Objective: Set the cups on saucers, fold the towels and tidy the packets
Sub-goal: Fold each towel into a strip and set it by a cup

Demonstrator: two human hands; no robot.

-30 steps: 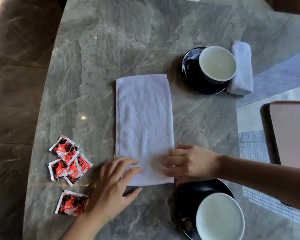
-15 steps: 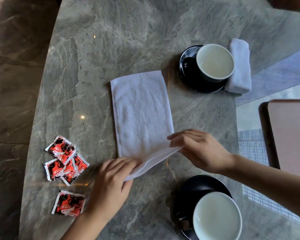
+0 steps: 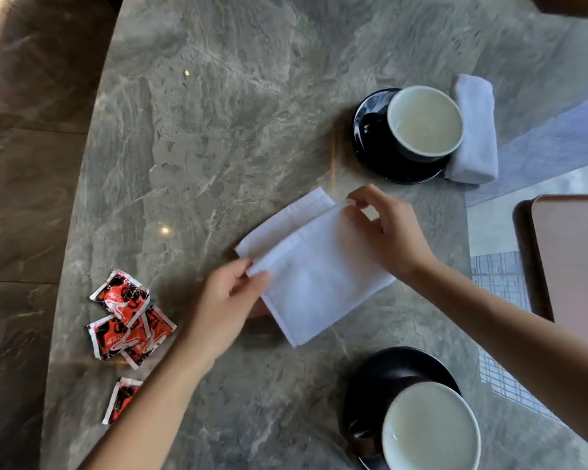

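A white towel (image 3: 314,269) lies doubled over at the middle of the grey marble table (image 3: 218,113). My left hand (image 3: 226,303) pinches its left corner; my right hand (image 3: 384,228) pinches its far right corner. The upper layer nearly covers the lower one. A rolled white towel (image 3: 476,130) lies beside a black cup (image 3: 425,122) that stands on a black saucer (image 3: 370,137) at the back right. Another black cup (image 3: 430,432) stands on its saucer (image 3: 387,371) at the front right. Several red packets (image 3: 128,317) lie scattered at the left; my left arm partly hides one.
A brown tray or chair surface (image 3: 571,259) sits past the table's right edge. Dark marble floor (image 3: 21,198) lies beyond the left edge. The far half of the table is bare stone.
Both hands lifted the towel's near end and carried it away from me, folding the long towel in half. The towel now lies slanted.
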